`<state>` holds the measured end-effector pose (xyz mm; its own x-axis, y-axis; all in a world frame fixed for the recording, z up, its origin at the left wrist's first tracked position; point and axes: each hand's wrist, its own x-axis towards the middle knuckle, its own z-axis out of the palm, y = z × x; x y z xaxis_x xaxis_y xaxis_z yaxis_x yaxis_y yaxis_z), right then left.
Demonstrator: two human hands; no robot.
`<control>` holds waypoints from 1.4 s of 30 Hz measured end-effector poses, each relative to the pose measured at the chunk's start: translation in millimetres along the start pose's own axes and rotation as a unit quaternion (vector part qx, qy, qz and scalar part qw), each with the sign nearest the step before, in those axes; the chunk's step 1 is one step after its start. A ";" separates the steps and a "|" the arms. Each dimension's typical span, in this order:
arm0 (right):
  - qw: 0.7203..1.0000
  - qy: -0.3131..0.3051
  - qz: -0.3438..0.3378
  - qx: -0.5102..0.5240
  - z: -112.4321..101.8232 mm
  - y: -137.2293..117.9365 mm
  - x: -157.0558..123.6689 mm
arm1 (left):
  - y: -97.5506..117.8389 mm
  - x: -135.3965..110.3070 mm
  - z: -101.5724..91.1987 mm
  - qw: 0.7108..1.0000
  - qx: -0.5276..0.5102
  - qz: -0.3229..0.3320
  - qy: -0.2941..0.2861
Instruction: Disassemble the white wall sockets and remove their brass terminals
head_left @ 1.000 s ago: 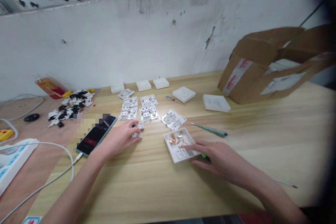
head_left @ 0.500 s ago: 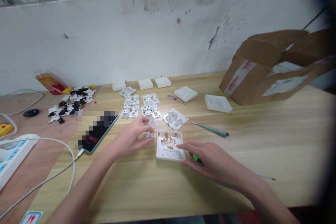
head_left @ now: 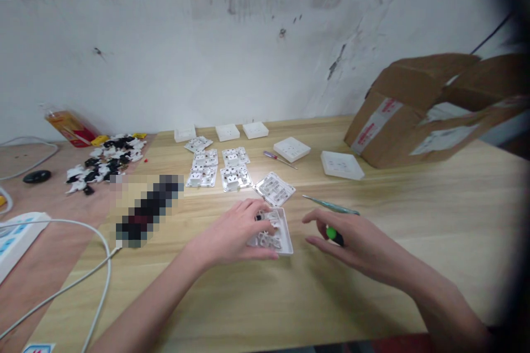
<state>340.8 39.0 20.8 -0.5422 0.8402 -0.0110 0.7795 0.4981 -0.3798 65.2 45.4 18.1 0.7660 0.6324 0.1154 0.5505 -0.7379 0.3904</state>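
My left hand (head_left: 242, 231) reaches over a shallow white square socket housing (head_left: 285, 231) on the table. Its fingers are curled round a translucent plastic part (head_left: 269, 240) inside the housing; the hand hides much of both. To the right of the housing, apart from it, is my right hand (head_left: 345, 237). A screwdriver with a green and black handle (head_left: 334, 235) is tucked in its palm, while thumb and forefinger are apart. A metal-framed socket panel (head_left: 275, 188) lies just behind the housing.
Several socket panels (head_left: 201, 175) lie behind my left hand, with white housings (head_left: 292, 149) along the wall. A teal screwdriver (head_left: 331, 205) and a smaller screwdriver (head_left: 280, 160) lie there. A cardboard box (head_left: 414, 110) stands right; a phone (head_left: 149, 212), cable and black-and-white parts (head_left: 105, 161) are left.
My left hand has moved right, bringing the translucent part from beside the housing into it. My right hand has drawn back to the right from the brass pieces, still with the screwdriver.
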 end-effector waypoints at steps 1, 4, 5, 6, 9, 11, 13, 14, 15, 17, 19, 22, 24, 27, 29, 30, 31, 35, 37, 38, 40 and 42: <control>1.000 0.004 -0.001 -0.001 -1.5 2.9 4.1 | -0.5 -0.4 0.9 1.000 -0.001 0.000 -0.001; 0.999 0.028 -0.007 -0.034 -3.9 8.8 24.2 | -0.7 2.0 6.5 1.000 0.012 -0.016 -0.003; 0.998 0.039 -0.005 -0.058 -3.8 9.7 32.9 | -0.5 3.2 8.7 1.000 0.017 -0.023 -0.004; 0.995 0.051 0.003 -0.084 -3.1 10.1 42.2 | -0.2 4.2 10.3 0.999 0.019 -0.028 -0.005; 0.987 0.067 0.017 -0.143 1.5 8.0 69.9 | -1.6 2.6 8.2 1.000 0.011 -0.024 -0.004; 0.985 0.058 0.014 -0.164 6.0 4.2 85.0 | -7.3 -4.1 -2.0 0.999 0.006 -0.028 0.015; 0.983 0.042 0.020 -0.180 10.8 -0.2 95.8 | -19.7 -15.9 -19.8 0.997 0.009 -0.058 0.043; 0.982 0.035 0.025 -0.186 13.0 -2.2 99.6 | -28.8 -23.3 -30.6 0.995 0.016 -0.078 0.063; 0.981 0.031 0.030 -0.189 14.9 -3.9 102.5 | -39.9 -31.4 -42.2 0.992 0.029 -0.096 0.072; 0.982 0.030 0.034 -0.185 17.6 -5.8 106.0 | -67.5 -48.5 -64.9 0.983 0.056 -0.149 0.091; 0.983 0.035 0.035 -0.175 18.6 -5.8 107.9 | -100.6 -65.0 -83.6 0.969 0.086 -0.211 0.091; 0.985 0.035 0.039 -0.167 18.1 -4.8 109.5 | -153.1 -85.1 -98.4 0.943 0.128 -0.295 0.082; 0.985 0.029 0.038 -0.166 17.6 -5.0 110.0 | -184.4 -93.9 -100.2 0.926 0.144 -0.340 0.082; 0.986 0.023 0.033 -0.163 18.0 -6.8 110.2 | -216.7 -99.4 -97.1 0.913 0.150 -0.371 0.075; 0.986 0.027 0.032 -0.164 19.1 -8.1 110.2 | -226.5 -99.1 -95.0 0.916 0.145 -0.367 0.075; 0.985 0.030 0.032 -0.164 19.7 -8.5 110.2 | -228.5 -98.2 -94.3 0.919 0.142 -0.361 0.076; 0.986 0.032 0.029 -0.163 20.1 -8.9 110.2 | -229.1 -96.9 -93.9 0.922 0.138 -0.353 0.076; 0.988 0.033 0.014 -0.152 20.8 -9.9 110.3 | -228.6 -91.3 -93.4 0.936 0.125 -0.323 0.070; 0.987 0.029 0.009 -0.156 20.9 -10.9 109.8 | -232.0 -89.2 -93.7 0.938 0.121 -0.318 0.068; 0.987 0.027 0.006 -0.158 21.0 -11.5 109.3 | -234.6 -88.4 -94.1 0.938 0.120 -0.318 0.068; 0.988 0.024 -0.002 -0.155 21.3 -12.7 108.0 | -240.0 -86.9 -96.0 0.939 0.118 -0.316 0.068; 0.989 0.025 -0.007 -0.146 21.5 -13.8 106.3 | -241.4 -85.0 -98.3 0.940 0.119 -0.312 0.072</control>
<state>265.7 116.8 5.1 -0.5435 0.8384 0.0417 0.8330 0.5448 -0.0960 -165.4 192.9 3.8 0.2249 0.9725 0.0612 0.9498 -0.2328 0.2090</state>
